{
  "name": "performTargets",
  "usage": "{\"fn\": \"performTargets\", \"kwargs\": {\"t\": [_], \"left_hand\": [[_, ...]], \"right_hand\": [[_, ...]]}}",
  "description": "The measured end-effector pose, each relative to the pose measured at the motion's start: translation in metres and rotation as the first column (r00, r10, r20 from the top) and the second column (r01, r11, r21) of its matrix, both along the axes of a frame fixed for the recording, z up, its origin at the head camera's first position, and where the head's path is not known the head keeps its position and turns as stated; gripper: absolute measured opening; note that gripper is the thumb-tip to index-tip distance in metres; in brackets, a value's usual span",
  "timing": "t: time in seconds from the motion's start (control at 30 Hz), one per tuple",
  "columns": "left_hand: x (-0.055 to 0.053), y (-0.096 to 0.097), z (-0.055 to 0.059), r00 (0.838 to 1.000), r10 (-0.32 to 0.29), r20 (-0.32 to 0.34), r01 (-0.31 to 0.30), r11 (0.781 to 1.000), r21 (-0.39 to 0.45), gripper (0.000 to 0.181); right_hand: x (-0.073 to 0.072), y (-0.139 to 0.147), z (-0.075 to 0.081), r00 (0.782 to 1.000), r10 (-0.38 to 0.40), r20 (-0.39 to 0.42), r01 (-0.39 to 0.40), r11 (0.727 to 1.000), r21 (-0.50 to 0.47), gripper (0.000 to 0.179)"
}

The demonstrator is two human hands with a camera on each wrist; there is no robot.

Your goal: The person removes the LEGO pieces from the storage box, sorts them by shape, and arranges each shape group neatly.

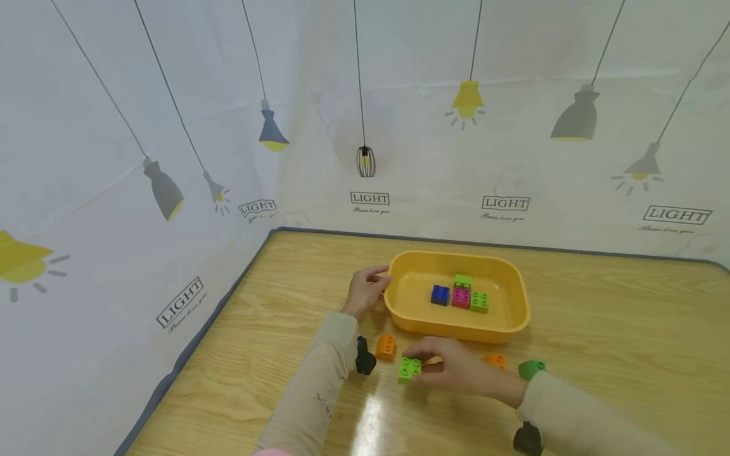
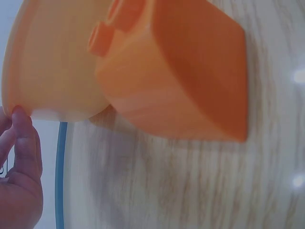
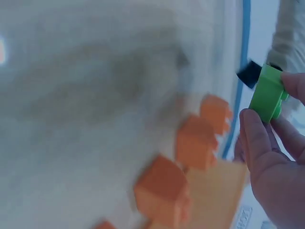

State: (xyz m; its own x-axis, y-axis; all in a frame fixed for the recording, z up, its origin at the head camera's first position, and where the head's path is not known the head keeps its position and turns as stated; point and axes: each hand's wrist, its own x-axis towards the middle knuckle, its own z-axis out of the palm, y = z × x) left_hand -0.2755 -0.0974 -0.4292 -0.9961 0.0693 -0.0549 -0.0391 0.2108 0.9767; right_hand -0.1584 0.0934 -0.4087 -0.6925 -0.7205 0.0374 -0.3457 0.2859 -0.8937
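My left hand (image 1: 367, 292) is at the left end of a yellow plastic tray (image 1: 516, 297), its fingers and thumb holding the rim. In the left wrist view, the fingers (image 2: 21, 143) meet the tray's edge. My right hand (image 1: 450, 367) pinches a light green toy building brick (image 1: 410, 370) in front of the tray; the right wrist view shows the brick (image 3: 267, 93) between thumb and fingertips. Left of it, an orange brick (image 1: 386, 348) with a sloped side lies on the table. Inside the tray are a blue brick (image 1: 440, 295), a pink brick (image 1: 461, 297) and two light green bricks (image 1: 479, 303).
Behind my right hand lies a partly hidden orange brick (image 1: 495, 361), with a dark green rounded brick (image 1: 532, 368) near the right sleeve. Several orange bricks (image 3: 195, 143) show in the right wrist view. The wooden table (image 1: 616, 316) meets a lamp-printed wall covering at its back and left edges.
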Motion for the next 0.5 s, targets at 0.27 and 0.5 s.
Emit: {"fn": "performTargets", "kwargs": {"t": [0.27,0.5], "left_hand": [[0.001,-0.001,-0.001,1.0,-0.011,-0.012,0.011,1.0,0.012,0.034],[0.008,0.0,0.012,0.999,-0.033,0.009,0.033,0.999,0.043,0.035]], "right_hand": [[0.011,-0.021,-0.025,0.996,0.025,-0.082,-0.021,0.998,0.058,0.034],[0.013,-0.032,-0.03,0.99,0.001,-0.144,0.01,0.997,0.073,0.034]]}}
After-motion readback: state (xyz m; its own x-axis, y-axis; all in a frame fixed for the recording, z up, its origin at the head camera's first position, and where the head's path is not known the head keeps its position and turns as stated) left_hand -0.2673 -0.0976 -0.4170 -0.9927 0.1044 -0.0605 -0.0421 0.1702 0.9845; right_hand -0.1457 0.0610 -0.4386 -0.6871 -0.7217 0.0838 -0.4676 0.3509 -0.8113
